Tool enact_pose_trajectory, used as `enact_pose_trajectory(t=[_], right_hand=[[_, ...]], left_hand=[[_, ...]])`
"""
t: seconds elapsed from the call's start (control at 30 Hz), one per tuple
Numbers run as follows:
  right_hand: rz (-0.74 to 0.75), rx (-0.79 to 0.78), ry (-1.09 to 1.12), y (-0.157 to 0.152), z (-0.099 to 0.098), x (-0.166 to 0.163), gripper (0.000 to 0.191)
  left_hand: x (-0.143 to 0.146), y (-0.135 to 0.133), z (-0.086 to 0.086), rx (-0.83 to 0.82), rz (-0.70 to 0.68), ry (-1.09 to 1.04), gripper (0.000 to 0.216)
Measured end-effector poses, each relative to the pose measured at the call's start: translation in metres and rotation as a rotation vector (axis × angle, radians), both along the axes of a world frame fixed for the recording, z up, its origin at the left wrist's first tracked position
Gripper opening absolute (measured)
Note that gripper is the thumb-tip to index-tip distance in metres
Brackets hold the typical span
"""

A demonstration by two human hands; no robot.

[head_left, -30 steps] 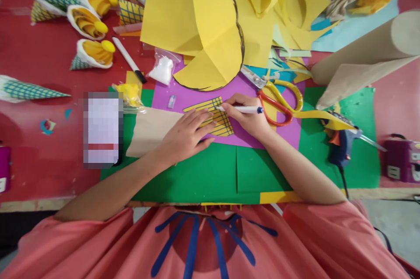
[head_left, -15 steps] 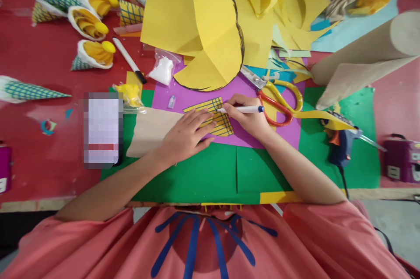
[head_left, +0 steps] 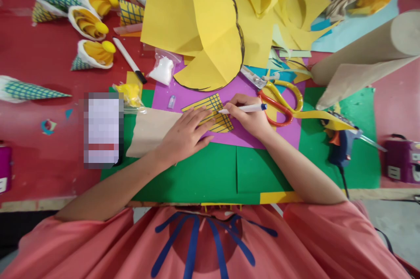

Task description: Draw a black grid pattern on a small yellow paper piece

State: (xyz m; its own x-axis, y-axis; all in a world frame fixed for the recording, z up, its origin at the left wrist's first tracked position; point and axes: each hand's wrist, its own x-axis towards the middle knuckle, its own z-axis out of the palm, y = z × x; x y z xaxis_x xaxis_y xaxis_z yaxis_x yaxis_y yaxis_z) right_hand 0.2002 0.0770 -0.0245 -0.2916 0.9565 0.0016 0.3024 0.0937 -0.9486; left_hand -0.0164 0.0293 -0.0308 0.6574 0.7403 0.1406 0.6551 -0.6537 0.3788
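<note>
My right hand (head_left: 248, 117) grips a white marker (head_left: 251, 108) with a blue end, its tip at a small yellow paper piece (head_left: 226, 125). Dark lines cross on the right part of that piece; on the left part they run lengthwise. My left hand (head_left: 185, 132) lies flat on the piece with fingers spread, covering some of it. Under the piece is a purple sheet (head_left: 278, 136), itself on green sheets (head_left: 197, 174). Beside my right hand lie scissors (head_left: 277, 101) with red and yellow handles. A beige paper piece (head_left: 151, 125) reaches under my left hand.
A yellow paper shape (head_left: 219, 47) with a black outline lies ahead on larger yellow sheets (head_left: 170, 7). Decorated paper cones (head_left: 36, 90) and a phone (head_left: 103, 130) are at left. On the right are a brown paper roll (head_left: 357, 47) and a glue gun (head_left: 341, 145).
The lined yellow piece has turned slightly, its top edge now a little higher. My right hand and the marker have shifted slightly right; my left hand stays nearly in place.
</note>
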Motion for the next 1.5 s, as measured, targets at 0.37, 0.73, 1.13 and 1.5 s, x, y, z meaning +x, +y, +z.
enact_pose_trajectory(t=[0.37, 0.73, 1.13, 1.5], right_hand=[[0.044, 0.011, -0.002, 0.0014, 0.0015, -0.0010, 0.022], [0.042, 0.011, -0.003, 0.0017, 0.0021, -0.0004, 0.025], [0.015, -0.059, 0.110, 0.0005, 0.0066, 0.0003, 0.022], [0.001, -0.004, 0.007, 0.0013, 0.0017, 0.0006, 0.037]], left_hand=[[0.0001, 0.0004, 0.0004, 0.021, -0.006, -0.002, 0.039], [-0.0007, 0.0008, 0.0014, 0.001, -0.019, -0.023, 0.036], [-0.0019, -0.0008, 0.0006, -0.024, -0.007, -0.038, 0.039], [-0.0019, -0.0003, 0.0028, -0.026, 0.019, -0.028, 0.037]])
